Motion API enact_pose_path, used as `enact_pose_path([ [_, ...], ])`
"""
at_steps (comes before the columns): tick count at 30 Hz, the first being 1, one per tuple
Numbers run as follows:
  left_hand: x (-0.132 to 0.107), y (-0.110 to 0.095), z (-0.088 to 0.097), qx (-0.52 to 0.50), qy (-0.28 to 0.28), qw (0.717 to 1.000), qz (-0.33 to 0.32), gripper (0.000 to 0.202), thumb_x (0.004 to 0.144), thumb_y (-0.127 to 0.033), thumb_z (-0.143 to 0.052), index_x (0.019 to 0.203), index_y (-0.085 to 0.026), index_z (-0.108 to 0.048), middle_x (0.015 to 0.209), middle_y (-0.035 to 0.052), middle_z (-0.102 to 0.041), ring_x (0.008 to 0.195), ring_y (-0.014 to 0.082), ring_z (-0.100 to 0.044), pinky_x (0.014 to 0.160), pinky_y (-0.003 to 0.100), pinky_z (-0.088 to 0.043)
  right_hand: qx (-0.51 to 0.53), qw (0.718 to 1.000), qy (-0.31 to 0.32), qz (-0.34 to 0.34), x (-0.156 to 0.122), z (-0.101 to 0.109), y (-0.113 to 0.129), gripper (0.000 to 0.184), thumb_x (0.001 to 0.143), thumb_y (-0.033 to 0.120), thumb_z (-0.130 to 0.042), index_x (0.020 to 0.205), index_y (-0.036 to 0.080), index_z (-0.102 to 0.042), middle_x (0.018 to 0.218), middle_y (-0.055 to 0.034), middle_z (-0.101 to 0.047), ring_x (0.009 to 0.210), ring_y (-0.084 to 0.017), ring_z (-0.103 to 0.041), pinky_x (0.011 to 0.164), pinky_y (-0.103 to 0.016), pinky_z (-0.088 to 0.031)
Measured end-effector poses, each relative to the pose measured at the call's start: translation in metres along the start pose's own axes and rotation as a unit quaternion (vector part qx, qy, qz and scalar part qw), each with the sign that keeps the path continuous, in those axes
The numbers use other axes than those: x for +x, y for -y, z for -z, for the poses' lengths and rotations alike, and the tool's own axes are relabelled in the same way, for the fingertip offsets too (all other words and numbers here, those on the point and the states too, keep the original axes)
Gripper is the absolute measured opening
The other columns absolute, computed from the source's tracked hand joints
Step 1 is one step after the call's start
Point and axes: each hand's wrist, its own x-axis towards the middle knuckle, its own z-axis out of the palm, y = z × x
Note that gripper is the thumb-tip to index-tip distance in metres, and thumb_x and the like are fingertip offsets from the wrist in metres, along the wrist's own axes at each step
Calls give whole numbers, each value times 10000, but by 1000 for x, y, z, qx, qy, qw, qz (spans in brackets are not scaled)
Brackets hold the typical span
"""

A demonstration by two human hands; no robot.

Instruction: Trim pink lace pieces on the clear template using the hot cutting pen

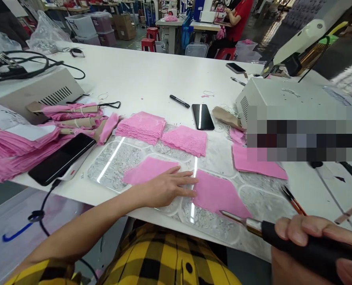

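My left hand lies flat with its fingers spread. It rests partly over one pink fabric piece, and its fingertips touch the edge of another pink fabric piece to its right. In my right hand, the fingers wrap round the black handle of a soldering-iron-like tool. The tool's thin metal tip points left, at the lower edge of the right-hand piece; whether it touches is unclear. Both pieces lie on a clear patterned plastic mat. Behind them sit two stacks of pink fabric.
A pink fabric stack and tweezers lie at the right, near a grey box. Phones, a pen and pink fabric bundles are about. A person in red sits farther back.
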Motion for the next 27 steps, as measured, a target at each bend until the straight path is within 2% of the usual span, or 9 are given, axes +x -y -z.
enact_pose_path([
  [2, 0, 0, -6, 2, -9, 1000, -8, 607, 802, 69, -448, 1283, -275, -582, 1510, 9, -386, 1451, 204, -254, 1185, 520, -193, 6, 999, 34, 7, -1, -22, 2, 140, 720, 307, -589, 822, 212, -593, 700, 4, -485, 528, -119, -419, 448, -289, -368],
  [5, 0, 1, -12, 6, -22, 1000, -20, 596, 818, 66, -452, 1288, -277, -579, 1515, 20, -380, 1453, 215, -244, 1181, 527, -189, 29, 997, 74, 10, -4, -42, -1, 163, 711, 292, -571, 844, 200, -591, 718, 5, -497, 526, -117, -446, 444, -287, -380],
  [9, 0, 2, -16, 8, -30, 999, -26, 560, 852, 37, -459, 1302, -278, -570, 1511, 32, -388, 1450, 238, -251, 1172, 540, -203, 61, 989, 132, 12, -6, -55, -9, 196, 698, 269, -567, 867, 179, -604, 734, -2, -528, 534, -116, -492, 462, -293, -414],
  [13, 1, 1, -19, 16, -38, 999, -25, 484, 893, -20, -455, 1306, -244, -569, 1504, 56, -396, 1442, 268, -270, 1156, 570, -220, 74, 985, 155, 7, -9, -64, -13, 188, 716, 249, -568, 882, 169, -605, 748, -8, -548, 550, -120, -524, 471, -294, -433],
  [18, 3, 0, -19, 26, -44, 998, -26, 453, 924, -43, -413, 1321, -211, -552, 1499, 62, -403, 1447, 260, -259, 1164, 566, -204, 72, 988, 138, 15, -6, -60, -12, 203, 694, 240, -551, 874, 168, -609, 750, -12, -549, 539, -117, -507, 457, -293, -426],
  [22, 4, 1, -17, 34, -30, 999, -29, 443, 957, -62, -368, 1345, -206, -527, 1497, 48, -403, 1448, 254, -255, 1166, 573, -190, 57, 994, 92, 27, -1, -51, -8, 221, 644, 254, -536, 837, 173, -609, 722, -7, -529, 524, -117, -467, 431, -286, -403],
  [27, 6, 0, -17, 53, -20, 998, -22, 481, 948, -42, -373, 1387, -211, -477, 1508, 35, -381, 1448, 246, -254, 1172, 562, -192, 36, 998, 46, 8, 1, -43, -3, 199, 623, 254, -538, 800, 187, -600, 705, -2, -510, 522, -116, -449, 437, -286, -394],
])
